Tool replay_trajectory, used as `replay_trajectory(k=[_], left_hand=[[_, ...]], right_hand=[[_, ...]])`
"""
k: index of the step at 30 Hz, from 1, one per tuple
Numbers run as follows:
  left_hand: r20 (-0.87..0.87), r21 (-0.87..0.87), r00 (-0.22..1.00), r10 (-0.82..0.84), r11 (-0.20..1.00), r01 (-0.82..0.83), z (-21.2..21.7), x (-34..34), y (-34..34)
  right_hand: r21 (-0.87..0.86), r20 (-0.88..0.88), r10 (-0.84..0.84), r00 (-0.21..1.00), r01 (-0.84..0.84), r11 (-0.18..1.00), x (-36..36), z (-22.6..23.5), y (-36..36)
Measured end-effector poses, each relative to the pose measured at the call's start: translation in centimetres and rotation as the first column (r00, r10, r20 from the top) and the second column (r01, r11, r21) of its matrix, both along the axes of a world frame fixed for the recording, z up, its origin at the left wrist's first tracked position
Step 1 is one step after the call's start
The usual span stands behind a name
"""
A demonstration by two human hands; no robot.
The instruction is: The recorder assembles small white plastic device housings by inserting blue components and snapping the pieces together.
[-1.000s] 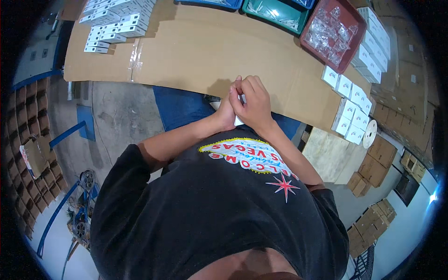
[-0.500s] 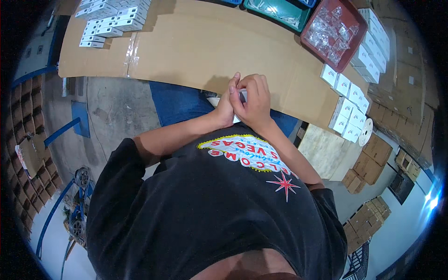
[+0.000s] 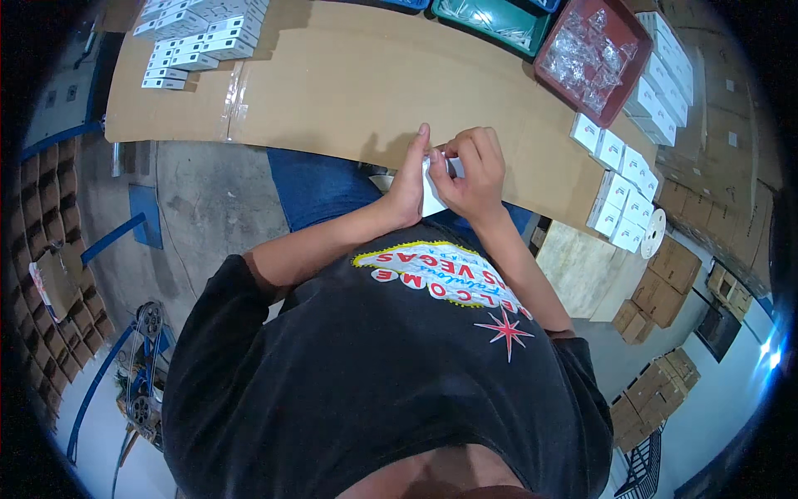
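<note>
A small white box (image 3: 432, 198) is held in front of my body, at the near edge of the cardboard-covered table. My left hand (image 3: 406, 185) grips it from the left side, thumb pointing up, its other fingers hidden behind the box. With bent fingers, my right hand (image 3: 475, 170) pinches the upper right part of the box, where a dark gap or shaded face shows between hand and box. Whether a flap is being folded there I cannot make out.
Stacked white boxes (image 3: 204, 41) stand at the table's far left. On the right, more white boxes (image 3: 622, 200) lie in rows beside a red bin (image 3: 615, 108) of clear plastic packets. A green bin (image 3: 482, 35) with thin white pieces stands at the back. The cardboard tabletop (image 3: 332, 79) spans between.
My right hand has shifted right and slightly up, away from my left hand. More of the white box's face now shows between them.
</note>
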State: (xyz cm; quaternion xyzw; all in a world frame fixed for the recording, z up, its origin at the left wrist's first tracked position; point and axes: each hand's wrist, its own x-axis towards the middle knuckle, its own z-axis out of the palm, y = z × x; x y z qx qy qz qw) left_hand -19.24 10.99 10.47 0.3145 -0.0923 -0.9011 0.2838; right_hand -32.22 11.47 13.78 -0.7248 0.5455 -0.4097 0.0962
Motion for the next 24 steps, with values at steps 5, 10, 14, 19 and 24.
replay_trajectory(k=[5,10,14,19,24], left_hand=[[-0.031,0.038,0.999,0.027,0.999,-0.025,-1.2,-0.1,0.2],[0.007,0.047,0.992,0.128,0.991,-0.129,-1.1,-0.1,0.2],[-0.002,0.067,0.993,0.115,0.991,-0.114,-0.2,-0.2,0.1],[-0.03,0.113,0.997,0.069,0.991,-0.065,1.8,0.4,-0.4],[-0.06,0.133,0.997,0.052,0.99,-0.044,0.5,0.4,-0.3]], right_hand=[[-0.059,-0.014,0.058,0.998,-0.059,0.997,-0.1,0.2,-0.8],[-0.042,-0.016,0.087,0.996,-0.088,0.995,0.0,0.0,-1.3],[-0.056,-0.024,0.095,0.995,-0.097,0.994,-0.1,-0.1,-1.3],[-0.047,-0.061,0.073,0.996,-0.076,0.996,0.0,-0.1,-1.1],[-0.021,-0.113,0.032,0.993,-0.034,0.999,0.2,0.6,-1.1]])
